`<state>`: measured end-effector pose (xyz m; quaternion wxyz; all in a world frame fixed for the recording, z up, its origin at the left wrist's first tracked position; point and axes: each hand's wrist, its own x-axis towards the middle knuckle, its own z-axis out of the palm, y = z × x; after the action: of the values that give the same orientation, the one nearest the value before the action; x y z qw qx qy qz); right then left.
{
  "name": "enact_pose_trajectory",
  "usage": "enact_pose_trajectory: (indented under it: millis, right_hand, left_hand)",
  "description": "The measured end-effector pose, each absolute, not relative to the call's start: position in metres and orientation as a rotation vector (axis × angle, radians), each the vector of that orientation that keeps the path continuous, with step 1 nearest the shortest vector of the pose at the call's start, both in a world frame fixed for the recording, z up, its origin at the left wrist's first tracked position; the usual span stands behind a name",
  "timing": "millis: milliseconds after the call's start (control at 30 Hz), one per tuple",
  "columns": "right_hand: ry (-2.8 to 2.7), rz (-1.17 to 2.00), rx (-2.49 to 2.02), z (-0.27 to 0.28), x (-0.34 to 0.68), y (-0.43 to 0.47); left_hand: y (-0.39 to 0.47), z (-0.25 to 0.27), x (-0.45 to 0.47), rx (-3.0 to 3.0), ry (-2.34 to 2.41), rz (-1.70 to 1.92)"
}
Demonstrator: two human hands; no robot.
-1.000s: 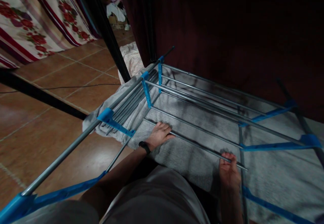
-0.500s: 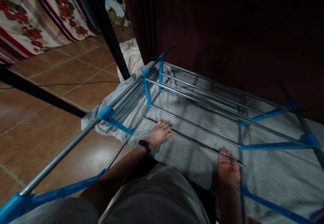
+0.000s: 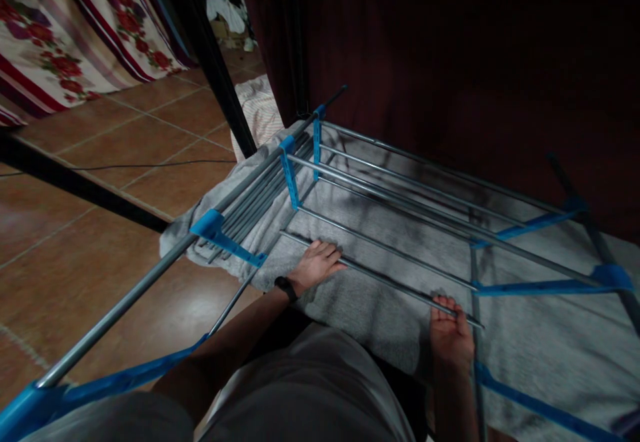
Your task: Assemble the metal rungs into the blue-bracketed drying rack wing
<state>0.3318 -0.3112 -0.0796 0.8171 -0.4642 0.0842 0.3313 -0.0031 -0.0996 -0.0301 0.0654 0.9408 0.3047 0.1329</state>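
Observation:
A loose grey metal tube (image 3: 385, 278) lies slantwise across the front of a partly assembled rack. My left hand (image 3: 319, 265), with a black band at the wrist, is closed over the tube left of its middle, palm down. Near the tube's right end my right hand (image 3: 450, 332) grips it from below, palm up, with the thumb against it. The rack has a long side pole (image 3: 165, 262) and blue plastic brackets (image 3: 225, 237), joined by several metal crossbars (image 3: 385, 249). Both ends of the held tube are apart from the brackets.
A bundle of grey tubes (image 3: 265, 192) lies on the grey blanket (image 3: 370, 322) beneath the rack's left side. Dark metal posts (image 3: 220, 62) stand at the left, a dark curtain (image 3: 450, 62) hangs behind. A black cable (image 3: 150, 163) crosses the tiled floor (image 3: 100, 249).
My left hand has slid very slightly right along the tube. Otherwise the tube, my right hand and the rack stay almost where they were.

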Motion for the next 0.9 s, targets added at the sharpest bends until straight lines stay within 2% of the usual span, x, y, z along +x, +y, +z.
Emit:
enact_pose_trajectory:
  millis: [900]
  right_hand:
    - [0.093,0.724,-1.021,-0.0849,0.3325,-0.3129]
  left_hand:
    - [-0.0997,-0.0258,-0.0033,2.82,0.886,0.331]
